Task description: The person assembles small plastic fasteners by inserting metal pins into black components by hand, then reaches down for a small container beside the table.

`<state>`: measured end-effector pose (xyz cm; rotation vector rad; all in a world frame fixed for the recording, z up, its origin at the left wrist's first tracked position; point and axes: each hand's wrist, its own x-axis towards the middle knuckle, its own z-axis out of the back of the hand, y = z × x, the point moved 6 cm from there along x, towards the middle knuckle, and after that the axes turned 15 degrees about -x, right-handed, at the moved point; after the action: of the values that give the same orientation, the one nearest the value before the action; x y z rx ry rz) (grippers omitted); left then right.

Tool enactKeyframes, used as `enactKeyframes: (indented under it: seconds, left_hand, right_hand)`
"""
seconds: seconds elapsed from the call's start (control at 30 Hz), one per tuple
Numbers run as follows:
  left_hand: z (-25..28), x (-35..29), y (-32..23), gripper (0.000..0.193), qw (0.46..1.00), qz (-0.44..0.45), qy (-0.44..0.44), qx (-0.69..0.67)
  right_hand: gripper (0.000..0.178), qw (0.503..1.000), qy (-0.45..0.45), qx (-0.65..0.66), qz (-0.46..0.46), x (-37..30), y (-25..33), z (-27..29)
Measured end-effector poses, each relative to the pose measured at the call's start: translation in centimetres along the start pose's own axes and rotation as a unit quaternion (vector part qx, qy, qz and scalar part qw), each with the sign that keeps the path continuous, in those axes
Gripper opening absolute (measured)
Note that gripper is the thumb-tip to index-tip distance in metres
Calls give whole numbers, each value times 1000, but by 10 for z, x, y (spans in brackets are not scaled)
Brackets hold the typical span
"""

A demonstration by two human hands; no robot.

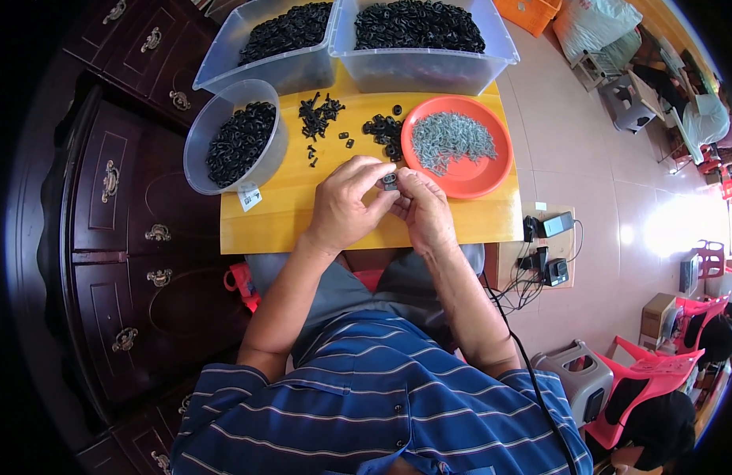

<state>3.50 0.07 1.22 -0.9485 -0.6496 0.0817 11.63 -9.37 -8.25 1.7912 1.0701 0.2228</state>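
My left hand (348,203) and my right hand (426,210) meet over the near half of the yellow table (271,229). Between their fingertips is a small black plastic part (390,180), pinched from both sides; a greyish oval shows on its face. Just beyond my right hand sits a red plate (470,176) with a heap of grey metal screws (453,139). Small black oval pieces (382,131) lie loose against the plate's left rim. Farther left is a pile of black pieces with stems (318,115), several strayed toward me.
A round clear tub (193,150) of black parts stands at the table's left edge. Two clear bins (212,75) (413,73) full of black parts line the far edge. Dark drawers (105,198) flank the left; cables and adapters (549,265) lie at right.
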Motion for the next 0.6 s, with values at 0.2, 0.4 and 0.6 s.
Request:
enactKeyframes:
  seconds: [0.2, 0.4, 0.6]
  left_hand:
    - [0, 1, -2, 35, 999, -25, 1, 19]
    - [0, 1, -1, 30, 999, -20, 4, 26]
    - [0, 1, -2, 29, 999, -27, 0, 32]
  right_hand:
    - [19, 1000, -2, -23, 13, -3, 8, -3]
    - [17, 998, -4, -48, 35, -1, 6, -1]
    - [18, 997, -16, -62, 49, -2, 8, -2]
